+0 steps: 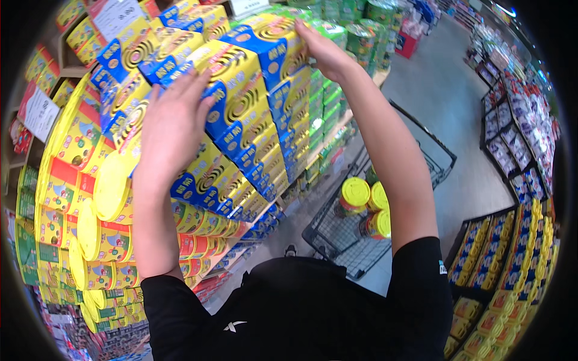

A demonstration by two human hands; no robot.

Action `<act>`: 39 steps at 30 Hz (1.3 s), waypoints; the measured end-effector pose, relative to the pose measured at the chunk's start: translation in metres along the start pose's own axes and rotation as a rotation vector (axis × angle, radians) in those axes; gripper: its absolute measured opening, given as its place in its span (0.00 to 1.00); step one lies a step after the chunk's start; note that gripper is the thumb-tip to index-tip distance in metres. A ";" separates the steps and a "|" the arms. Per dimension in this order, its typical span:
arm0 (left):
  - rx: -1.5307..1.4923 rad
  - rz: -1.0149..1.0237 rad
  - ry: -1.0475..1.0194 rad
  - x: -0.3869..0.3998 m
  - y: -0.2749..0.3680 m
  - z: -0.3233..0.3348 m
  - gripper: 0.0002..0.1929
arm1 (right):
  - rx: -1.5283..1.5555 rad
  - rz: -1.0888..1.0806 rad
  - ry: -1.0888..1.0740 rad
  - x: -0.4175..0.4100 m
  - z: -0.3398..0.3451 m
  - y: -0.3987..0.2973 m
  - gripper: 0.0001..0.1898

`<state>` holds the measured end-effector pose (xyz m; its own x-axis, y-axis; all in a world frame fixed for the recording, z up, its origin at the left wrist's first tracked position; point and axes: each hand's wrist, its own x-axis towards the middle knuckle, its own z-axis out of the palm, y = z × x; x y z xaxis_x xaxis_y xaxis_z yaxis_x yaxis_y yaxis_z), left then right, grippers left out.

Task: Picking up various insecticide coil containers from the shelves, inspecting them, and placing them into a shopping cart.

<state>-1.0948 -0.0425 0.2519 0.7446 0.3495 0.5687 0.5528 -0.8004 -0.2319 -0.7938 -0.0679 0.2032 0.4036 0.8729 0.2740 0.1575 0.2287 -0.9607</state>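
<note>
Stacked blue-and-yellow mosquito coil boxes (239,85) fill the shelf before me. My left hand (176,122) lies on the boxes near the top of the stack, its fingers spread over a box's blue and yellow side. Farther right, my right hand (323,52) reaches to the far end of a top box (271,34), with fingers against its edge; whether it grips the box cannot be told. Yellow-lidded tubs (110,187) stand stacked beside and below my left forearm. Green packs (332,85) are piled to the right of the boxes.
A shopping cart (334,230) holding several yellow-lidded tubs (355,192) stands on the floor at the right, partly behind my right arm. Price signs (38,110) stick out at the left. Across the aisle are black display racks (490,252) with yellow-and-blue packs.
</note>
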 end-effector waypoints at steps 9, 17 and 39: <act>-0.781 0.452 -0.014 -0.091 0.079 0.039 0.33 | -0.312 -0.038 0.488 -0.149 -0.087 0.171 0.25; -1.046 0.024 -0.472 -0.229 0.132 0.205 0.33 | -0.839 0.890 1.226 -0.435 -0.107 0.406 0.25; -1.069 -0.545 -0.903 -0.281 0.125 0.226 0.35 | 1.173 0.901 1.232 -0.486 -0.082 0.468 0.58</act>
<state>-1.1502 -0.1308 -0.1147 0.7372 0.5689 -0.3644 0.6009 -0.3055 0.7386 -0.8425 -0.4204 -0.3760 0.4085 0.2611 -0.8746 -0.8117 0.5422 -0.2172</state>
